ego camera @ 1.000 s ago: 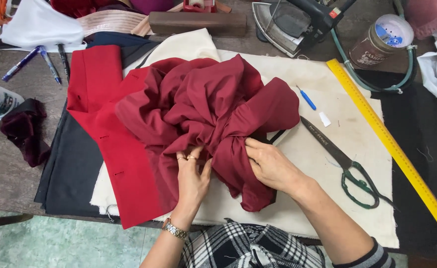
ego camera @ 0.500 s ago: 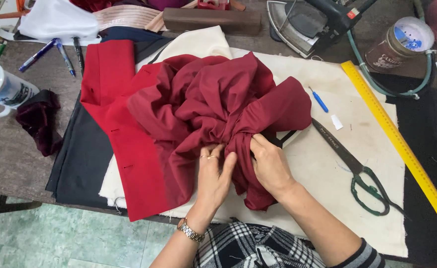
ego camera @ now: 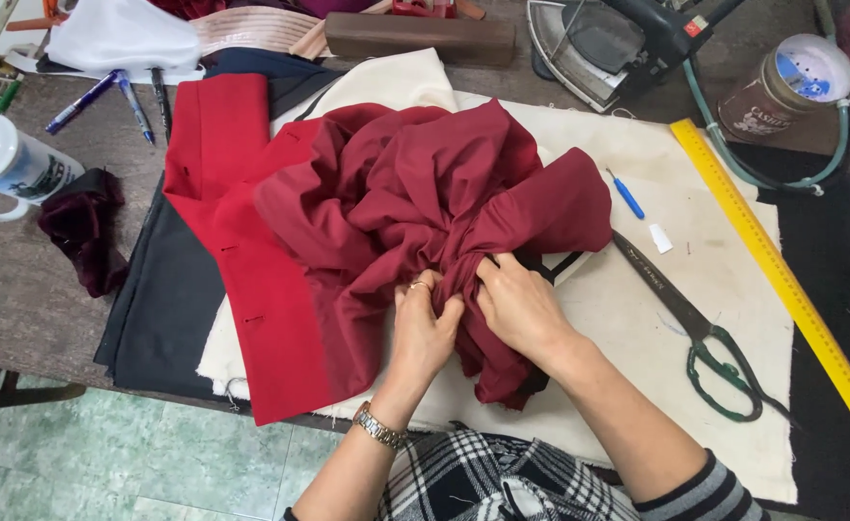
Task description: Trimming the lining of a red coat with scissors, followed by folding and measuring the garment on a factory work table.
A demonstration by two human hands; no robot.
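Your left hand [ego camera: 423, 328] and right hand [ego camera: 519, 307] sit side by side at the near edge of the bunched dark red fabric [ego camera: 434, 207]. The fingers of both hands are curled together and clamped on a gathered fold of that fabric; the two hands almost touch. A ring shows on the left hand and a metal wristwatch [ego camera: 378, 427] on the left wrist.

The dark red fabric lies in the middle of the counter [ego camera: 20, 289], on a cream cloth [ego camera: 675, 251]. Its left part overlaps a brighter red garment panel [ego camera: 227, 183] with buttonholes, which rests on a dark navy cloth [ego camera: 160, 309].

To the right of your hands, black-bladed scissors [ego camera: 695, 323] with green handles lie on the cream cloth. Beyond them a yellow ruler [ego camera: 782, 280] runs diagonally. A small blue tool [ego camera: 626, 196] and a white tag [ego camera: 661, 238] lie near the scissor tips.

At the far right stands a round brown tin [ego camera: 782, 92] with a pale lid and a printed label band. At the far left stands a white mug [ego camera: 10, 164] with a dark printed picture, beside a dark velvet scrap [ego camera: 82, 232]. An iron [ego camera: 618, 39] rests at the far edge.
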